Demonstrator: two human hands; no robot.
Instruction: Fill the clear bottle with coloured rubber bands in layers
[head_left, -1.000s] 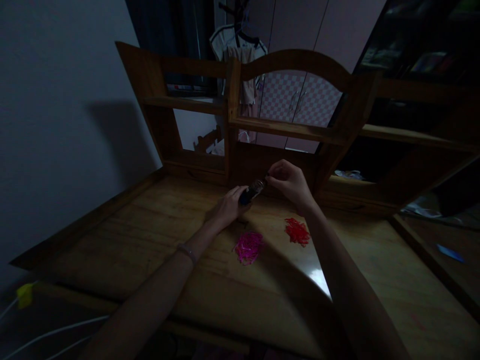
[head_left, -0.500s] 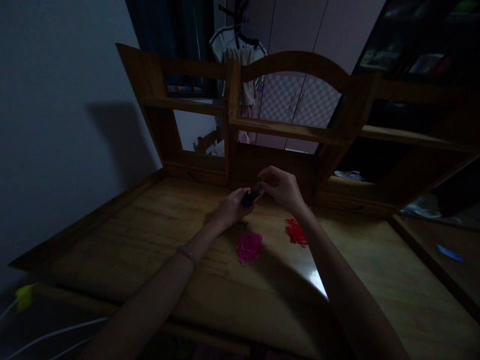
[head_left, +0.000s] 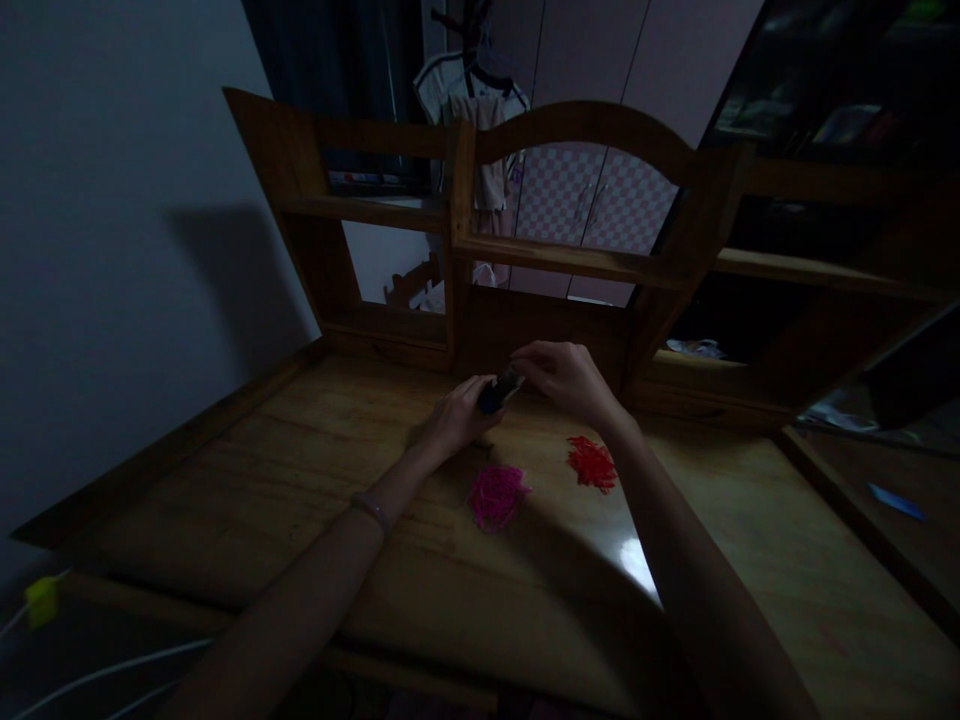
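Observation:
My left hand (head_left: 455,415) is closed round a small dark object (head_left: 496,392) just above the wooden desk (head_left: 300,480). My right hand (head_left: 566,380) pinches the far end of that same object, fingers pressed together. What the object is stays unclear in the dim light. A heap of pink rubber bands (head_left: 496,494) lies on the desk just in front of my left hand. To its right lies a smaller heap of red rubber bands (head_left: 592,464), below my right wrist.
A wooden shelf unit (head_left: 577,260) stands along the desk's back edge, with clothes hanging behind it. A blue item (head_left: 897,501) lies at far right. White cables and a yellow tag (head_left: 41,600) hang past the desk's near-left corner. The wall is close on the left.
My right hand has come down and left, closer over the end of the dark object. My left hand has barely shifted. The two heaps have not moved.

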